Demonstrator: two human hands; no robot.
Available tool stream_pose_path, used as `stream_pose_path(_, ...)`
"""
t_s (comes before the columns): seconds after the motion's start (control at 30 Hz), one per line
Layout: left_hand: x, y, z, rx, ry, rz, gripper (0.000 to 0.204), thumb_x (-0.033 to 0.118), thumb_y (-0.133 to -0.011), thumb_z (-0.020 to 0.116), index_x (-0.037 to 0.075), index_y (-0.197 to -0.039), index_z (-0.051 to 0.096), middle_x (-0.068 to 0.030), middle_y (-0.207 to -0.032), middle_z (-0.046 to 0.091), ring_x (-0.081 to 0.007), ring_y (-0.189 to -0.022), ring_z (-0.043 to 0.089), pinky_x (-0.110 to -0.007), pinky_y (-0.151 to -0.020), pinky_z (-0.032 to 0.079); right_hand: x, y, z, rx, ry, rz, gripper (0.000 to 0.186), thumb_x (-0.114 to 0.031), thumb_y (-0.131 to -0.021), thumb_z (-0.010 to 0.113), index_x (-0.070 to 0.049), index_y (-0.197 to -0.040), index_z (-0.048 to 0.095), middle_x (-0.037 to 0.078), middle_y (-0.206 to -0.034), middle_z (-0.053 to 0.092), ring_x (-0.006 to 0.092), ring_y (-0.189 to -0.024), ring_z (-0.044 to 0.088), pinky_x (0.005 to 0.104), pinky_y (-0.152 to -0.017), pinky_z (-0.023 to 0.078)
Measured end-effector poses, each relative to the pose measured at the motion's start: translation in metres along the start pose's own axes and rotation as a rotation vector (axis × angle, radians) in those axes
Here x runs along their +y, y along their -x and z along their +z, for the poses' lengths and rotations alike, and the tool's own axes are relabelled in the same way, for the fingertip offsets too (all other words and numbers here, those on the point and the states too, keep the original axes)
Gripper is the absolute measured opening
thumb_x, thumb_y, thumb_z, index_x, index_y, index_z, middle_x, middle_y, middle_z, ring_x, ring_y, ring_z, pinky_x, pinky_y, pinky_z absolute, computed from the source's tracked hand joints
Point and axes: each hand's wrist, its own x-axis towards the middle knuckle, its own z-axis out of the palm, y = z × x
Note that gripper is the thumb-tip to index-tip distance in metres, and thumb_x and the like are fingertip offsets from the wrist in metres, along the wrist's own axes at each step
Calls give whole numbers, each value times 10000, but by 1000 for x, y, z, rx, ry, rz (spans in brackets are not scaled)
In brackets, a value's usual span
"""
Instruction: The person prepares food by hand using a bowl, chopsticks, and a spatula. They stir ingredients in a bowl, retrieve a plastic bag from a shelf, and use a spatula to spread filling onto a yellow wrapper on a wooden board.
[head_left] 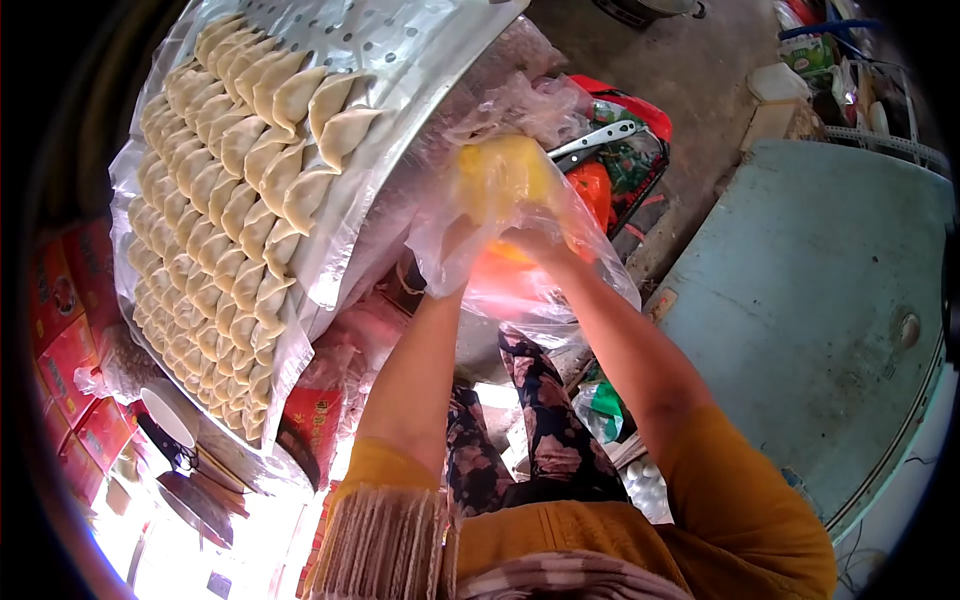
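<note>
A clear plastic bag [520, 290] is bunched around both my hands at the centre, with something yellow [500, 170] showing through its far end. My left hand [462, 240] is behind a fold of the film, which drapes over the wrist; the fingers look curled on the bag but are blurred by the plastic. Close beside it, my right hand [535, 245] has bent fingers gripping the bag, their tips hidden. An orange-red patch [500, 265] glows through the film below the hands. To the left, rows of raw dumplings [220, 190] fill a film-covered tray [400, 60].
Beyond the bag lies a red and green bag [640, 120] with a silver-handled tool [600, 135] across it. A pale blue-green appliance lid [810, 290] takes up the right side. Red boxes [70, 330], a white bowl [170, 415] and a pan [195, 505] are at the lower left.
</note>
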Motion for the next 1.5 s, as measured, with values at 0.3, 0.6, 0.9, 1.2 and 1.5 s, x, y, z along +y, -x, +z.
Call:
stream_pose_path(0.3,-1,-4,6,12,-357,140,265,303,-833,615,75,-967,642,-99,-913,661,-311,-781,628,-412,-677,501,-10,11,36,368,1,-70,472,-312,-736,703,-75,-1125,577,149,-1084,609,312,-1032,565,391,-868,449)
stream_pose_path(0.6,21,-50,-19,-168,479,-163,300,106,-758,714,20,-1027,612,-51,-975,639,-134,-901,600,-275,-794,483,-51,30,-90,43,-56,32,438,-343,-794,674,-37,-1101,612,92,-990,655,202,-898,621,323,-781,480)
stream_pose_path(0.9,37,-33,-13,-80,628,-229,358,155,-809,681,-6,-1110,574,-120,-1008,634,-236,-791,652,-337,-745,553,-90,47,-169,-8,-319,27,282,-135,-748,720,51,-947,650,23,-752,637,69,-678,564,248,-628,461)
stream_pose_path(1.2,43,-22,26,-233,972,-546,433,262,-885,593,44,-1244,488,-117,-1154,586,-281,-1023,594,-399,-850,525,-101,59,-159,34,204,-101,288,-158,-770,718,-17,-1006,633,81,-862,662,134,-751,622,280,-697,495)
stream_pose_path(1.5,93,-1,16,111,898,-900,408,49,-823,619,37,-1210,492,-109,-1125,575,-247,-1013,585,-355,-868,503,-82,113,-103,199,35,-412,321,-25,-699,713,10,-991,584,138,-924,617,251,-817,620,319,-705,497)
